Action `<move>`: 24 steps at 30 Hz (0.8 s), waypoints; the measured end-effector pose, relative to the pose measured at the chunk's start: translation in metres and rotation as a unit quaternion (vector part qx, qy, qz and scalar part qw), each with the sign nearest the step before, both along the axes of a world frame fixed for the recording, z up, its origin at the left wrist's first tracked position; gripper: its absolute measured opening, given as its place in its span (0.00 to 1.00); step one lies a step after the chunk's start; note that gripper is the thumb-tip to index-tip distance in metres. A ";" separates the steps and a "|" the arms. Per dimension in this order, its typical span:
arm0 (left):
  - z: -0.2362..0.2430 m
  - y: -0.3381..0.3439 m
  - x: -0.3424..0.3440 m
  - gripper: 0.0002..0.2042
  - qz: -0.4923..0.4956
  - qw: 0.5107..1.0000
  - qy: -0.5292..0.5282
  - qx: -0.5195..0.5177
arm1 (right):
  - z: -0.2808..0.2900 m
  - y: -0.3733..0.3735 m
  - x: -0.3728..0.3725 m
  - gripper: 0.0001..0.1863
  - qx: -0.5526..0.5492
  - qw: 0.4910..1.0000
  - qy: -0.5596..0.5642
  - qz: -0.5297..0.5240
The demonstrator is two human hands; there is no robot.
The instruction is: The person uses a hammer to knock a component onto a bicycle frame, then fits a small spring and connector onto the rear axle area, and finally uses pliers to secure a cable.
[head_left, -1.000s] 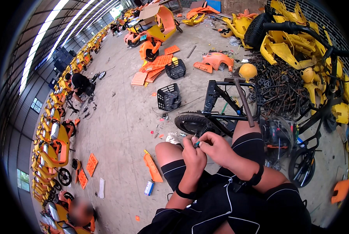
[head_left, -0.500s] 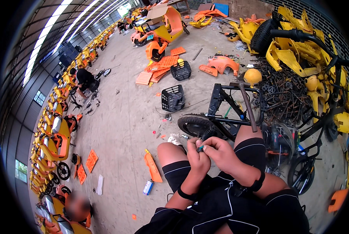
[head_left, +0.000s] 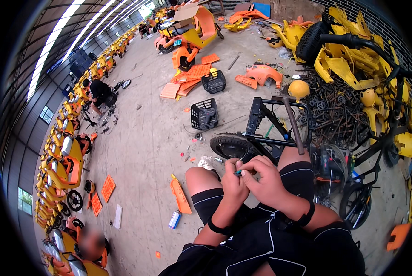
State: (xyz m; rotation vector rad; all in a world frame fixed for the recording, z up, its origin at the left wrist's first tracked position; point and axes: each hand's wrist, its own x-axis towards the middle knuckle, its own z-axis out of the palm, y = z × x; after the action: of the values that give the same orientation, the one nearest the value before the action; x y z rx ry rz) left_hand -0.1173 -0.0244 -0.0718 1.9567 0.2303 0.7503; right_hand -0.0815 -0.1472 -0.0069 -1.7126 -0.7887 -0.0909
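My left hand (head_left: 233, 186) and my right hand (head_left: 265, 178) meet in front of my knees, both closed at the fingertips. Between them they pinch a small dark piece with a teal-green part (head_left: 238, 172), too small for me to name. Just beyond my hands stands a stripped black scooter frame (head_left: 256, 120) with its wheel (head_left: 229, 146) lying low beside my left knee. A hammer (head_left: 294, 126) with a brown handle rests across that frame, its head at the far end.
Black crates (head_left: 204, 115), orange panels (head_left: 194, 76) and a blue-white can (head_left: 174, 220) lie on the concrete floor. To the right are heaped metal parts (head_left: 332, 108) and yellow body panels (head_left: 344, 69). Scooters (head_left: 63, 165) line the left, where a person (head_left: 100, 94) crouches.
Both hands have shifted slightly right and down, and my right fingers have turned a little around the small piece. It stays pinched between them.
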 end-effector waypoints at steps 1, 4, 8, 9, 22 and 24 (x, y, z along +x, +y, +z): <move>0.007 -0.001 0.000 0.09 -0.002 1.000 0.006 0.004 | 0.001 0.001 0.001 0.05 -0.003 0.999 -0.046 -0.016; 0.009 0.002 -0.001 0.10 -0.002 1.000 0.009 0.020 | 0.006 0.003 -0.001 0.06 -0.020 0.993 -0.105 -0.044; 0.006 0.005 0.001 0.10 0.006 1.000 0.001 0.019 | 0.002 0.005 0.000 0.07 -0.027 0.988 -0.141 -0.052; 0.006 0.005 0.001 0.10 0.007 1.000 0.014 0.016 | 0.001 0.005 -0.001 0.06 -0.030 0.985 -0.156 -0.062; 0.005 0.003 0.002 0.10 -0.008 1.000 0.010 0.019 | -0.007 0.002 0.011 0.06 -0.019 0.988 -0.146 -0.039; 0.007 0.002 0.002 0.10 -0.012 0.999 0.018 0.023 | -0.004 0.002 0.009 0.05 -0.053 0.975 -0.208 -0.058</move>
State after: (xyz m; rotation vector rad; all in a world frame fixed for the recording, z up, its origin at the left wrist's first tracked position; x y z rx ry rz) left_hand -0.1157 -0.0226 -0.0645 2.0156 0.2136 0.7108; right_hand -0.0724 -0.1456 -0.0108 -1.8686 -1.0120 -0.5098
